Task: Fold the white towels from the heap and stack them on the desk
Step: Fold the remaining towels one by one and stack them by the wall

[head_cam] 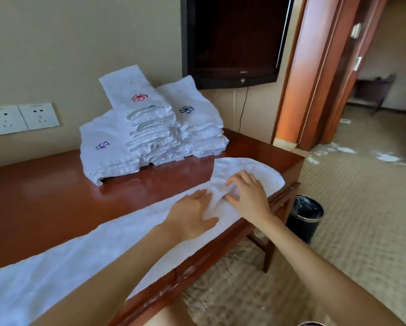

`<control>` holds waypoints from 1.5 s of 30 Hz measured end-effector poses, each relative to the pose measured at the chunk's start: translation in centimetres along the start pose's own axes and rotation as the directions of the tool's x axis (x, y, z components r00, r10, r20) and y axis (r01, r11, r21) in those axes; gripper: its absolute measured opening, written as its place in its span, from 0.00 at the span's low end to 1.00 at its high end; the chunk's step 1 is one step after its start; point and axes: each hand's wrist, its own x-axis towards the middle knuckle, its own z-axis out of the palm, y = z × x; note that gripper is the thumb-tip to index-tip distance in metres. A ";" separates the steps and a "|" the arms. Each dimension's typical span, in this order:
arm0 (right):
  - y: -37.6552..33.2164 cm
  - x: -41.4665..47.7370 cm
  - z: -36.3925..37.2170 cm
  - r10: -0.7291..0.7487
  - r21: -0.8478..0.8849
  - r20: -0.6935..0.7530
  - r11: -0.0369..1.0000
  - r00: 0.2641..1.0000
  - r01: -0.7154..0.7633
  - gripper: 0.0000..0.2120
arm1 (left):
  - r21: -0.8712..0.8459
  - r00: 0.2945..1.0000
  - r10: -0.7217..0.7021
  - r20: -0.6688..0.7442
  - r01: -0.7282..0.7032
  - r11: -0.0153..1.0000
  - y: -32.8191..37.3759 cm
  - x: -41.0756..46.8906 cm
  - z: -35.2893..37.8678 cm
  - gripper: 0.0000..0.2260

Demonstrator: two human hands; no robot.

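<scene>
- Your left hand point(192, 215) lies flat on the white towel point(79, 250). Its fingers point(198, 195) are straight and pressed onto the cloth, gripping nothing.
- Your right hand point(248, 196), just beside it, has its fingers point(235, 182) curled and pinches a bunched fold of the same towel (the cloth puckers between your two hands).
- The towel is spread as a long strip along the near edge of the bench point(44, 184). Its rounded far end lies near the bench's right corner, and its near end runs out of view at bottom left.
- Behind it, three piles of folded towels stand on the bench by the wall, touching one another:
  - the tall middle pile point(150, 128) has a red embroidered mark on top;
  - the right pile point(197, 128) has a dark blue mark;
  - the low left pile point(108, 151) has a purple mark.
- A dark television point(235, 38) hangs on the wall above them, and two wall sockets point(20, 118) sit to the left.
- A black waste bin point(305, 217) stands on the carpet point(362, 208) by the bench's right end.
</scene>
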 end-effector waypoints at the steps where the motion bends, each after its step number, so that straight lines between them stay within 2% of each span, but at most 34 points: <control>1: 1.1 0.6 0.0 0.064 0.040 0.022 0.997 0.998 -0.065 0.15 | -0.001 1.000 -0.007 -0.003 0.007 1.000 0.1 1.0 0.3 0.35; 3: 3.2 1.6 -0.2 0.223 0.135 0.052 0.964 0.973 -0.228 0.16 | -0.032 0.999 -0.025 -0.025 0.024 0.999 0.2 2.7 1.1 0.31; 5: 5.2 2.6 -0.3 0.326 0.158 0.031 0.932 0.945 -0.327 0.18 | -0.066 0.996 -0.025 -0.088 0.019 0.998 0.1 4.1 1.9 0.24; 7: 6.3 3.6 0.0 0.374 0.191 0.025 0.909 0.927 -0.372 0.19 | -0.128 0.990 -0.029 -0.135 0.011 0.992 0.4 5.5 2.1 0.20; 9: 6.7 4.5 0.5 0.391 0.310 0.029 0.871 0.920 -0.380 0.19 | -0.233 0.986 -0.062 -0.156 0.025 0.972 0.7 6.8 1.9 0.15; 12: 7.0 5.8 0.8 0.456 0.637 0.051 0.670 0.889 -0.381 0.18 | -0.508 0.979 -0.165 -0.122 0.081 0.858 0.2 8.8 1.9 0.12; 13: 7.2 6.2 0.8 0.468 0.698 0.077 0.606 0.880 -0.383 0.19 | -0.632 0.973 -0.203 -0.108 0.091 0.770 -0.1 9.4 1.8 0.13; 14: 7.5 6.6 0.8 0.467 0.736 0.107 0.557 0.878 -0.386 0.20 | -0.764 0.961 -0.259 -0.095 0.096 0.638 -0.5 9.9 1.7 0.12; 15: 7.9 7.0 0.7 0.456 0.760 0.135 0.523 0.880 -0.387 0.22 | -0.893 0.944 -0.325 -0.059 0.095 0.440 -1.0 10.6 1.5 0.11; 16: 8.1 7.4 0.7 0.439 0.765 0.156 0.513 0.885 -0.389 0.24 | -0.977 0.925 -0.380 0.007 0.087 0.193 -1.6 11.3 1.0 0.12; 17: 8.4 7.8 0.7 0.418 0.752 0.169 0.530 0.892 -0.391 0.25 | -0.995 0.906 -0.411 0.105 0.093 -0.048 -2.4 12.0 0.5 0.12; 18: 8.6 8.1 0.8 0.396 0.731 0.183 0.558 0.900 -0.394 0.26 | -0.972 0.888 -0.416 0.196 0.120 -0.202 -3.4 12.6 0.0 0.11; 19: 8.6 8.4 0.9 0.376 0.704 0.200 0.587 0.905 -0.400 0.26 | -0.947 0.878 -0.397 0.269 0.166 -0.274 -4.1 12.9 -0.6 0.11; 22: 9.0 9.4 1.4 0.319 0.529 0.213 0.757 0.924 -0.383 0.26 | -0.922 0.867 -0.346 0.358 0.269 -0.280 -5.5 13.2 -1.5 0.13; 24: 9.4 9.8 1.8 0.312 0.269 0.213 0.892 0.926 -0.363 0.27 | -0.919 0.866 -0.331 0.375 0.302 -0.252 -5.8 13.5 -2.2 0.13; 25: 9.5 9.9 1.9 0.329 0.142 0.210 0.921 0.921 -0.362 0.28 | -0.920 0.867 -0.323 0.381 0.319 -0.228 -5.9 13.8 -2.7 0.12; 26: 9.5 9.9 1.9 0.350 0.061 0.186 0.929 0.918 -0.366 0.29 | -0.921 0.867 -0.318 0.384 0.337 -0.193 -6.0 14.1 -3.3 0.12; 28: 9.6 9.6 1.5 0.341 0.013 0.069 0.940 0.938 -0.342 0.29 | -0.922 0.866 -0.315 0.387 0.371 -0.113 -6.0 14.8 -4.3 0.11; 30: 10.2 9.4 0.6 0.291 -0.040 -0.030 0.955 0.956 -0.292 0.25 | -0.922 0.872 -0.311 0.379 0.385 -0.045 -5.8 15.0 -5.1 0.11; 31: 10.6 9.5 -0.1 0.305 -0.076 -0.004 0.949 0.952 -0.305 0.22 | -0.920 0.873 -0.302 0.383 0.391 -0.035 -5.6 15.1 -5.4 0.11; 33: 11.7 9.9 -1.6 0.410 -0.129 0.171 0.911 0.896 -0.392 0.21 | -0.916 0.872 -0.294 0.391 0.400 -0.029 -5.3 15.1 -5.6 0.11; 35: 12.7 10.1 -2.9 0.488 -0.132 0.328 0.872 0.809 -0.472 0.23 | -0.920 0.879 -0.286 0.382 0.391 -0.025 -4.7 15.0 -5.8 0.10; 37: 13.3 10.2 -3.7 0.529 -0.144 0.384 0.844 0.757 -0.517 0.27 | -0.924 0.889 -0.260 0.377 0.382 -0.035 -4.1 14.8 -5.8 0.07; 39: 13.3 10.5 -4.1 0.546 -0.087 0.409 0.821 0.731 -0.564 0.29 | -0.924 0.892 -0.245 0.379 0.379 -0.051 -3.8 14.7 -5.5 0.17; 40: 13.1 10.8 -4.2 0.548 0.005 0.429 0.793 0.718 -0.609 0.28 | -0.918 0.886 -0.246 0.393 0.391 -0.058 -3.8 14.9 -5.2 0.22; 41: 12.8 11.0 -4.2 0.552 0.112 0.461 0.740 0.695 -0.663 0.26 | -0.913 0.883 -0.237 0.405 0.402 -0.063 -3.8 15.0 -5.1 0.25; 43: 12.0 11.2 -4.4 0.543 0.293 0.528 0.605 0.653 -0.740 0.15 | -0.911 0.888 -0.211 0.409 0.409 -0.048 -3.6 15.2 -4.8 0.30; 45: 11.9 11.1 -4.6 0.470 0.462 0.543 0.525 0.696 -0.715 0.08 | -0.912 0.893 -0.196 0.404 0.410 -0.011 -3.7 15.7 -4.2 0.34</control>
